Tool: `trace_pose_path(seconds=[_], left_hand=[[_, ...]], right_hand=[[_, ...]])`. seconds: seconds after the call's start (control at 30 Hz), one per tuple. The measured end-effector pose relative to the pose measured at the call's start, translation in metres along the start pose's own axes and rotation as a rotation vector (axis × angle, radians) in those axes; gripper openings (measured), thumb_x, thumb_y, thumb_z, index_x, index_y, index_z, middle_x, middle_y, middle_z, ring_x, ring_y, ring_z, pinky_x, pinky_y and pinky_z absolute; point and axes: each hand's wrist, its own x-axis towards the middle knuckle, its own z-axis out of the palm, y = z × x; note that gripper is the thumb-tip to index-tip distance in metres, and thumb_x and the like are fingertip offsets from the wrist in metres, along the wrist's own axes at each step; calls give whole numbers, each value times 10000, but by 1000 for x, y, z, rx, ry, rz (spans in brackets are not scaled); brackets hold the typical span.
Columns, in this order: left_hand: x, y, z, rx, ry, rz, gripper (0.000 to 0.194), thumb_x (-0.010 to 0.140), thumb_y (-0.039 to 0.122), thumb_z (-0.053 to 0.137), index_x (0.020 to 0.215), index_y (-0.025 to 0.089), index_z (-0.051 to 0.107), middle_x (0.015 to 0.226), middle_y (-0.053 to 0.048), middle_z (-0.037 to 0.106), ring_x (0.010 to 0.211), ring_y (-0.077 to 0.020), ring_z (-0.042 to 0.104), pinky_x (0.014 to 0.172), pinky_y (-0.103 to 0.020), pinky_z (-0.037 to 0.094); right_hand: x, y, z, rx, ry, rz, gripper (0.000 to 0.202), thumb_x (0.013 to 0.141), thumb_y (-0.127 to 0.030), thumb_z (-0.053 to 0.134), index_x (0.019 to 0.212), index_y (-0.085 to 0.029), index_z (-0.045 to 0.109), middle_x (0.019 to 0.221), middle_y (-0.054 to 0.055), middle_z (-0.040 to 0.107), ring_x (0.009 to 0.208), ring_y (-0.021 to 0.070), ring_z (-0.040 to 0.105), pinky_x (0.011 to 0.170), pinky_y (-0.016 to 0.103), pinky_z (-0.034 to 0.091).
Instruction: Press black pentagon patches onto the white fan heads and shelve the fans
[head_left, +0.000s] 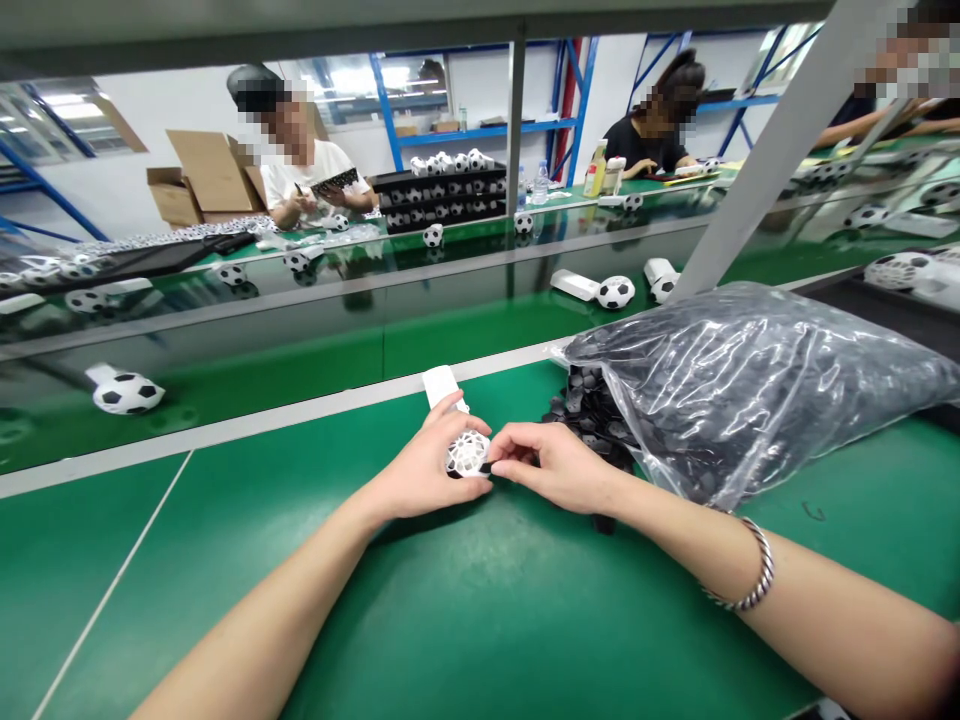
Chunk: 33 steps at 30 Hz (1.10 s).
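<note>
Between the thumb and fingers of my left hand is a white openwork soccer-ball shell, its holes facing up. A flat white piece sticks out beyond the fingers on its far side; whether it is joined to the shell is hard to see. My right hand pinches a small black piece against the shell's right edge. Just beyond that hand, a heap of loose black pieces spills from the mouth of a clear plastic bag.
A green conveyor belt runs behind the table's pale edge, carrying white-and-black soccer balls with white flat parts. A slanted grey post rises behind the bag. Across the belt, co-workers sit near stacked black trays.
</note>
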Motion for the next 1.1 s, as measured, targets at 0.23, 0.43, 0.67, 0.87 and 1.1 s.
trace_pose_path(seconds=[0.23, 0.43, 0.67, 0.87, 1.1], left_hand=[[1, 2, 2, -25, 35, -25, 369, 694, 340, 619, 1027, 238, 495, 1201, -28, 488, 1341, -261, 26, 1071, -448, 192], [3, 3, 9, -25, 111, -43, 354, 674, 246, 597, 1012, 227, 493, 1205, -33, 470, 1339, -252, 36, 1073, -431, 198], [4, 1, 6, -78, 108, -1, 376, 647, 207, 605, 1003, 225, 486, 1175, -36, 485, 1337, -229, 70, 1077, -398, 192], [3, 0, 11, -119, 165, 15, 437, 580, 294, 718, 968, 220, 532, 1196, -71, 475, 1312, -243, 176, 1035, -373, 275], [9, -7, 23, -115, 301, 60, 458, 512, 255, 744, 922, 198, 551, 1060, -80, 558, 1267, -245, 280, 968, -337, 359]], right_hand=[[4, 1, 4, 23, 67, 43, 58, 764, -103, 572, 749, -155, 596, 709, -26, 586, 646, 101, 517, 609, 204, 404], [8, 4, 4, 62, 70, 71, 61, 742, -117, 609, 705, -152, 576, 650, -43, 545, 599, 84, 472, 562, 188, 376], [13, 6, -3, -106, 119, 12, 76, 795, -207, 615, 763, -171, 556, 698, -40, 537, 639, 97, 487, 593, 201, 402], [9, 16, -22, -917, 174, -15, 161, 807, -244, 610, 943, -161, 592, 912, 58, 576, 858, 226, 495, 770, 362, 410], [7, 48, -27, -1108, 101, -84, 119, 811, -205, 509, 829, -213, 626, 754, 32, 572, 682, 197, 527, 657, 330, 435]])
